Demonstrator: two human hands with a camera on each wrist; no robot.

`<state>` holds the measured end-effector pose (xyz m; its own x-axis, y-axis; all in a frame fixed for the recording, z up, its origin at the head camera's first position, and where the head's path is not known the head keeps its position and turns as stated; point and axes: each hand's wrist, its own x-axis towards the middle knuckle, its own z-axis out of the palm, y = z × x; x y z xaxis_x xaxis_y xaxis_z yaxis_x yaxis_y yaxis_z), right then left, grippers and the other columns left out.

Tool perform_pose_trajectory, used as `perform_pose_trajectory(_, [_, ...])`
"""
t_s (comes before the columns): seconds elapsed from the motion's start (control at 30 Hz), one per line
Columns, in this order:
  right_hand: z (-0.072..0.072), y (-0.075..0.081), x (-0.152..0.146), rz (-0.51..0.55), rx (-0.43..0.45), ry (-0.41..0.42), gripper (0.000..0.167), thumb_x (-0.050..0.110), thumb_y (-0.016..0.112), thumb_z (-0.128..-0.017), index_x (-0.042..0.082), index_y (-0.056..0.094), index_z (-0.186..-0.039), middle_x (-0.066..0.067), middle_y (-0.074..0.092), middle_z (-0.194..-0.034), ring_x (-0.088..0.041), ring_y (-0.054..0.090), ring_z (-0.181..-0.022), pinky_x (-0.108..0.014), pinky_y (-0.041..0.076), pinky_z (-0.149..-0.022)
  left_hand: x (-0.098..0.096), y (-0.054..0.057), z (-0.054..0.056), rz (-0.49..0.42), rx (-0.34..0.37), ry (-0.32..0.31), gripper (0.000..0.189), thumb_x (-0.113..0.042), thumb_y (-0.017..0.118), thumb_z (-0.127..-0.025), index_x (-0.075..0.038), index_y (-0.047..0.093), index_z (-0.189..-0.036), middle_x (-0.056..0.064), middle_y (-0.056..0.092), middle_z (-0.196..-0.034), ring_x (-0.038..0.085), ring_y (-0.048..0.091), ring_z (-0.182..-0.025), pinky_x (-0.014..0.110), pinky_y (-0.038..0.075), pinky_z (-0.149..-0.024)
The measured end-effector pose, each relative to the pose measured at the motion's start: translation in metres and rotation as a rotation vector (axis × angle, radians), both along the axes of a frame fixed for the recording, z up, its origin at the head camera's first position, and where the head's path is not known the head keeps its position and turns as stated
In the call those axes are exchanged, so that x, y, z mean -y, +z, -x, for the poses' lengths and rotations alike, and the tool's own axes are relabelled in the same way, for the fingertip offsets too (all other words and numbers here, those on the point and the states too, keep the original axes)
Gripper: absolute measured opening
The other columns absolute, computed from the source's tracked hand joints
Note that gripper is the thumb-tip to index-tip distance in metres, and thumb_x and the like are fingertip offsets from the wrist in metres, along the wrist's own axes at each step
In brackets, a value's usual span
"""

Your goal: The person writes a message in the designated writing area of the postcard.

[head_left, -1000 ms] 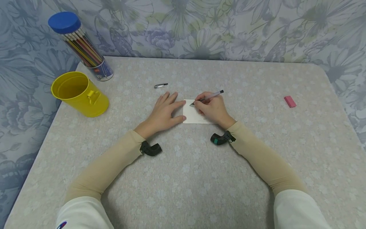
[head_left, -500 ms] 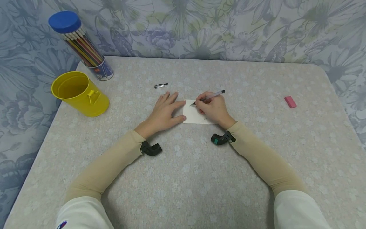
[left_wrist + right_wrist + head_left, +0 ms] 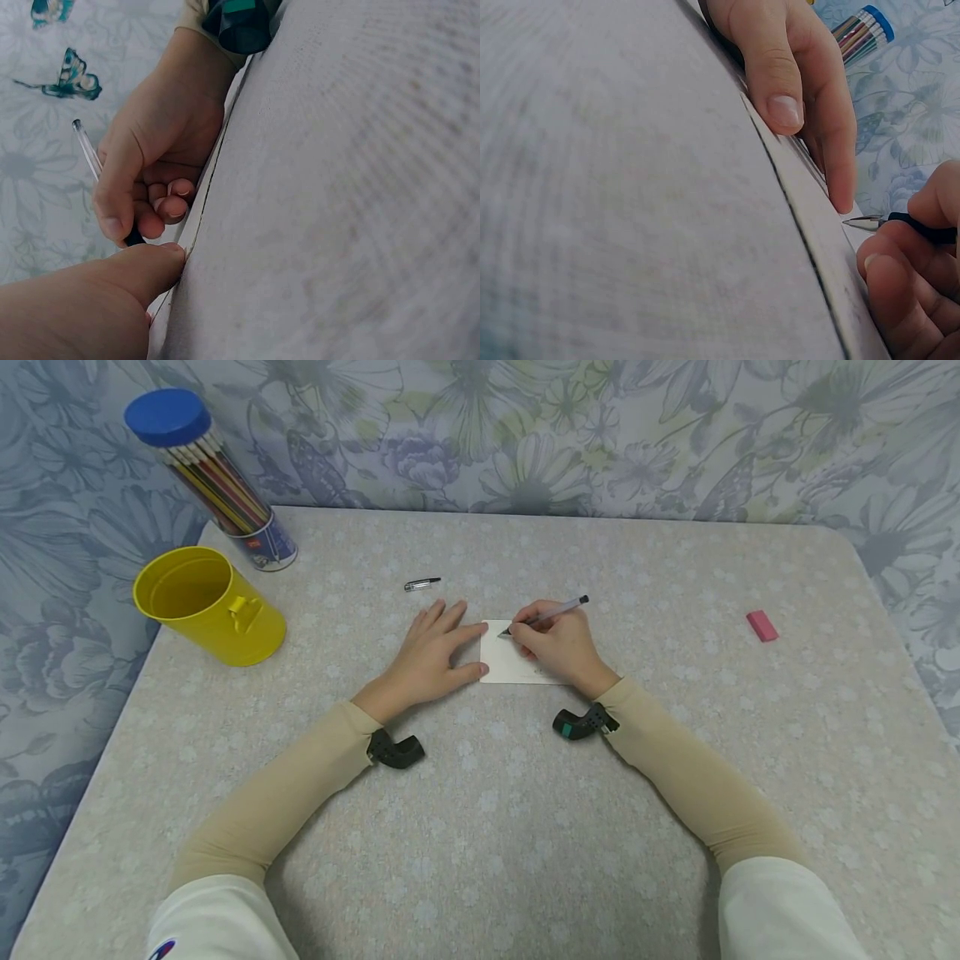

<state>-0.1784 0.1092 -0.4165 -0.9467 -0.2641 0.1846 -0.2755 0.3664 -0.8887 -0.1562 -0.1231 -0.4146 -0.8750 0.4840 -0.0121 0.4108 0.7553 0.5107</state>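
Observation:
A small white sheet of paper (image 3: 506, 664) lies flat on the table in the head view, with faint marks near its lower edge. My left hand (image 3: 431, 653) rests beside it, fingers spread, thumb and index fingertip on its left edge. My right hand (image 3: 561, 647) pinches a clear-barrelled pen (image 3: 562, 608) over the sheet, its tip near the upper left part. In the right wrist view the pen's metal tip (image 3: 866, 223) points toward the left index finger; whether it touches the paper I cannot tell. The right hand covers the sheet's right side.
A pen cap (image 3: 422, 584) lies beyond my left fingers. At left stand a yellow bucket (image 3: 255, 631) and a blue-lidded tube of pencils (image 3: 225, 497). Off to the right lies a pink eraser (image 3: 762, 626). A patterned wall (image 3: 525, 435) borders the table's back.
The pen in my right hand has made tiny shifts, slightly right and then back left over the paper. My left hand stays where it was.

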Motion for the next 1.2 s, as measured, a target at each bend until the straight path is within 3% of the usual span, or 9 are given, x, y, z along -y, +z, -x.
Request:
perform_pose_trajectory(0.4, [-0.0004, 0.0001, -0.0006, -0.001, -0.009, -0.007, 0.008, 0.007, 0.070, -0.092, 0.002, 0.076, -0.089, -0.015, 0.069, -0.065, -0.007, 0.058, -0.050, -0.018, 0.044, -0.050, -0.0010, 0.0019, -0.0008, 0.007, 0.001, 0.000, 0.064, -0.042, 0.067, -0.096, -0.014, 0.051, -0.151, 0.023, 0.025, -0.167, 0.049, 0.010, -0.157, 0.065, 0.008, -0.126])
perform_pose_trajectory(0.73, [-0.0009, 0.0003, 0.0022, -0.028, 0.006, -0.037, 0.011, 0.000, 0.065, -0.093, -0.007, 0.073, -0.092, -0.027, 0.067, -0.067, -0.009, 0.056, -0.049, -0.016, 0.041, -0.050, -0.0013, 0.0027, -0.0009, 0.010, 0.004, 0.004, 0.064, -0.042, 0.067, -0.096, -0.013, 0.051, -0.151, 0.023, 0.025, -0.167, 0.049, 0.010, -0.157, 0.065, 0.008, -0.126])
perform_pose_trajectory(0.97, [-0.0010, 0.0007, 0.0007, -0.024, -0.001, -0.036, 0.009, 0.006, 0.068, -0.093, 0.002, 0.075, -0.089, -0.017, 0.069, -0.064, -0.008, 0.058, -0.049, -0.017, 0.043, -0.049, -0.0009, 0.0021, -0.0005, 0.008, -0.006, 0.001, 0.064, -0.043, 0.067, -0.096, -0.014, 0.052, -0.151, 0.023, 0.027, -0.167, 0.050, 0.012, -0.156, 0.065, 0.009, -0.126])
perform_pose_trajectory(1.2, [-0.0009, 0.0007, 0.0004, -0.014, 0.007, -0.030, 0.009, 0.006, 0.067, -0.092, 0.003, 0.075, -0.088, -0.015, 0.068, -0.063, -0.008, 0.057, -0.049, -0.018, 0.043, -0.049, -0.0006, 0.0016, -0.0009, 0.010, -0.008, -0.002, 0.064, -0.043, 0.067, -0.096, -0.014, 0.052, -0.151, 0.023, 0.026, -0.167, 0.049, 0.011, -0.157, 0.065, 0.009, -0.126])
